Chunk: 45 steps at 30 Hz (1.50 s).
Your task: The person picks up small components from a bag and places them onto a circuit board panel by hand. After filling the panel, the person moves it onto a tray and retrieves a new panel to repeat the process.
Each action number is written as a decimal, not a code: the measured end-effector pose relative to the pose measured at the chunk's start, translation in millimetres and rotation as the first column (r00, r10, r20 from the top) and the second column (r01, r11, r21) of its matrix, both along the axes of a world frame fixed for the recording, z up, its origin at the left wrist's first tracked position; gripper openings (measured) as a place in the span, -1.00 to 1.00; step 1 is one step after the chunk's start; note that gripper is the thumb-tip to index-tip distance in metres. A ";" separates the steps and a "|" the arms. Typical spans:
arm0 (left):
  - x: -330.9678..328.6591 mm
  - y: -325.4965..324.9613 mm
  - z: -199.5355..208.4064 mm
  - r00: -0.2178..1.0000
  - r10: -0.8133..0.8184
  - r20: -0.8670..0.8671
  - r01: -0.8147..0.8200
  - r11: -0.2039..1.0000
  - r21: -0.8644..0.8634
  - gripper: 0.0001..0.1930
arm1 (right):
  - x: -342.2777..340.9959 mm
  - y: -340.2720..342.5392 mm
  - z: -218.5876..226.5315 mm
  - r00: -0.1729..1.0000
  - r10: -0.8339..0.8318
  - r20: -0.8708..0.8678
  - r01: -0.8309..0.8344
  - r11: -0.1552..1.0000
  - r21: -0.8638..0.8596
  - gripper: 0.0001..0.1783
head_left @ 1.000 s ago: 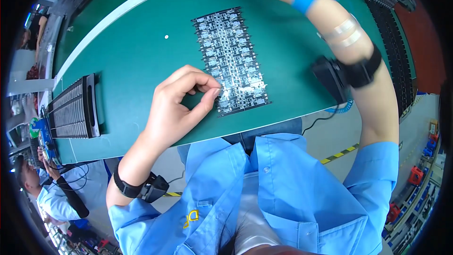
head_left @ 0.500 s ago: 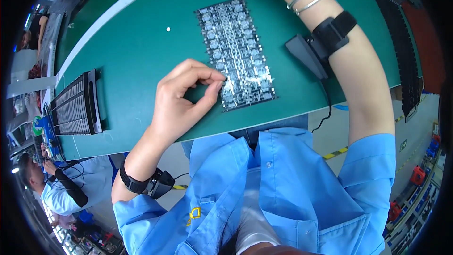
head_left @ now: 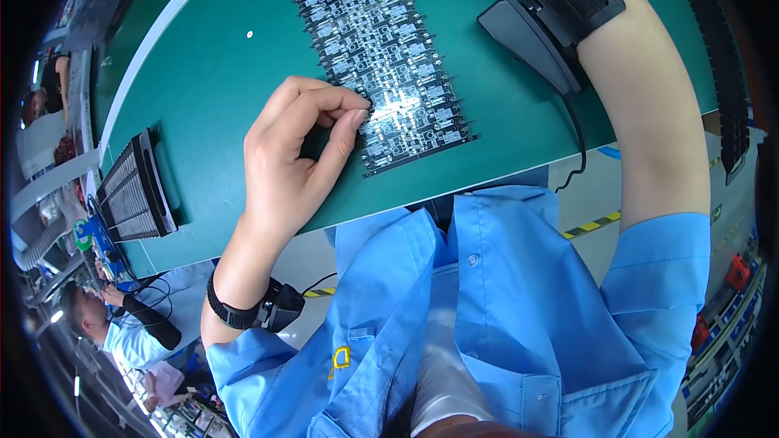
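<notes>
Your left hand [head_left: 284,146] sits just left of centre in the frame, fingers curled, with thumb and index finger drawn close together at the left edge of the panel [head_left: 381,49]. Whether the two tips meet, pinch that edge or hold something tiny between them, you cannot tell from this view. Your right hand is beyond the upper edge of the frame, so its grip cannot be told.

The panel, a dark sheet of many small circuit boards, lies flat on the green table [head_left: 219,113], slanting from the top centre of the frame down to the middle. Bright glare covers part of it just right of your fingertips.

A small white disc [head_left: 250,34] lies in the upper left, well apart from the panel. Near the table's left end stands a black rack [head_left: 134,186].

Your right forearm [head_left: 649,97] comes down the right side of the frame, wearing a black strap [head_left: 584,0] with a black box [head_left: 531,45] beside it; a cable [head_left: 580,146] drops from the box. Another strap [head_left: 231,308] circles your left forearm, lower left. Farther out, a co-worker [head_left: 138,337] in light blue shows at the lower left.
</notes>
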<state>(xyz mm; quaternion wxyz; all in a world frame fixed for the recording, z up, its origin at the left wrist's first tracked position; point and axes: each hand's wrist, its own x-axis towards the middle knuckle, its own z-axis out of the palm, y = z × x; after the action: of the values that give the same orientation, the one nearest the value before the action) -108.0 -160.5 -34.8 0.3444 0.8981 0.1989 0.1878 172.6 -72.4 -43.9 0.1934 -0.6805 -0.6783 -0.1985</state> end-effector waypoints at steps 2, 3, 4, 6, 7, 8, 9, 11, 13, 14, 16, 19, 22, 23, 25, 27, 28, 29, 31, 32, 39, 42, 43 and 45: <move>1.4 0.0 0.5 1.000 -0.006 -0.013 0.006 1.000 0.016 -0.89 | 0.6 1.5 1.4 0.998 -0.020 -0.061 0.017 0.999 -0.049 -0.83; 1.9 0.0 1.1 1.000 -0.010 -0.018 0.010 0.999 0.031 -0.90 | 0.9 1.8 2.6 0.996 -0.030 -0.089 0.024 0.997 -0.074 -0.82; 2.2 -0.1 1.8 1.000 -0.013 -0.023 0.015 0.999 0.047 -0.90 | 1.4 1.5 3.7 0.995 -0.038 -0.094 0.031 0.997 -0.076 -0.82; 2.8 -0.7 2.8 0.999 -0.024 -0.032 0.026 0.998 0.060 -0.91 | 2.4 0.9 6.2 0.995 -0.006 -0.103 -0.005 0.994 -0.110 -0.81; 2.7 -0.8 2.4 0.999 -0.023 -0.041 0.026 0.997 0.072 -0.91 | 2.0 1.8 8.6 0.994 0.011 -0.108 -0.025 0.992 -0.127 -0.81; 2.3 -0.8 2.7 0.998 -0.021 -0.051 0.026 0.996 0.083 -0.92 | -0.8 2.5 22.1 0.994 0.005 -0.113 -0.020 0.991 -0.129 -0.81; 1.6 -0.7 2.6 0.998 -0.015 -0.059 0.021 0.995 0.096 -0.92 | -6.3 3.8 46.9 0.975 -0.086 -0.204 -0.003 0.917 -0.400 -0.80; 1.6 -0.7 1.8 0.998 -0.019 -0.067 0.025 0.995 0.094 -0.92 | -16.3 6.3 82.6 0.904 -0.319 -0.285 -0.061 0.563 -0.824 -0.79; 2.0 -0.7 1.5 0.997 -0.021 -0.078 0.028 0.995 0.094 -0.92 | -19.4 16.0 81.9 0.909 -0.340 -0.240 -0.023 0.535 -0.845 -0.78; 2.1 -0.8 1.3 0.996 -0.024 -0.080 0.031 0.995 0.093 -0.92 | -20.0 20.3 80.8 0.915 -0.354 -0.193 0.014 0.506 -0.862 -0.78; 1.7 -0.8 0.9 0.997 -0.025 -0.079 0.033 0.994 0.104 -0.92 | -16.0 20.3 67.2 0.919 -0.367 -0.147 0.050 0.476 -0.878 -0.77; 0.5 -1.2 1.2 0.997 -0.018 -0.081 0.026 0.994 0.106 -0.92 | -3.4 10.4 3.9 0.996 0.008 -0.089 -0.021 0.988 -0.151 -0.75; 1.8 -1.0 0.7 0.996 -0.020 -0.086 0.028 0.995 0.097 -0.92 | 7.0 24.4 -7.9 0.994 0.026 -0.111 -0.038 0.993 -0.108 -0.76; 1.6 -0.4 0.0 0.996 -0.032 -0.081 0.042 0.993 0.114 -0.92 | 10.4 29.1 -10.6 0.992 0.036 -0.121 -0.046 0.995 -0.086 -0.76; 1.6 0.5 -0.9 0.996 -0.061 -0.072 0.071 0.986 0.149 -0.91 | 17.7 36.8 -13.2 0.993 0.030 -0.118 -0.040 0.996 -0.077 -0.77; 1.8 -0.2 -1.2 0.996 -0.057 -0.071 0.067 0.986 0.155 -0.91 | 20.3 39.8 -12.0 0.993 0.033 -0.112 -0.040 0.997 -0.059 -0.77; 1.3 -0.8 -1.2 0.996 -0.048 -0.070 0.058 0.985 0.161 -0.90 | 19.9 38.4 -9.8 0.993 0.034 -0.113 -0.041 0.998 -0.058 -0.77; 0.9 -1.2 -1.4 0.997 -0.039 -0.068 0.050 0.985 0.168 -0.90 | 21.0 35.9 -7.3 0.983 0.055 -0.174 -0.066 0.996 -0.062 -0.78; 0.2 -1.4 -2.0 0.997 -0.034 -0.065 0.046 0.982 0.182 -0.90 | 23.1 30.5 -2.7 0.951 0.093 -0.295 -0.117 0.991 -0.067 -0.79; 0.7 -1.7 -2.4 0.998 -0.033 -0.060 0.044 0.980 0.195 -0.90 | 24.7 28.2 -1.4 0.952 0.090 -0.294 -0.114 0.991 -0.066 -0.79; 1.2 -3.2 -2.6 0.998 -0.016 -0.061 0.030 0.974 0.223 -0.89 | 21.6 7.8 14.1 0.917 0.132 -0.376 -0.152 0.988 -0.023 -0.82; 2.9 -4.3 -2.2 0.998 -0.012 -0.055 0.023 0.979 0.204 -0.89 | 17.9 -0.2 27.3 0.937 0.135 -0.322 -0.155 0.987 -0.038 -0.82; 3.9 -4.9 -2.6 0.999 -0.023 -0.048 0.033 0.977 0.211 -0.89 | 17.0 -3.7 31.4 0.946 0.135 -0.294 -0.155 0.987 -0.045 -0.82; 4.0 -5.1 -3.4 0.999 -0.035 -0.033 0.042 0.973 0.226 -0.88 | 10.0 -18.7 40.6 0.952 0.149 -0.266 -0.172 0.983 -0.066 -0.82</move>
<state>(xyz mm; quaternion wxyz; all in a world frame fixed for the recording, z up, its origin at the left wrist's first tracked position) -103.9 -165.6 -38.2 0.2405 0.9378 0.1638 0.1895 182.7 -91.1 -3.2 0.2659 -0.6512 -0.7082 -0.0608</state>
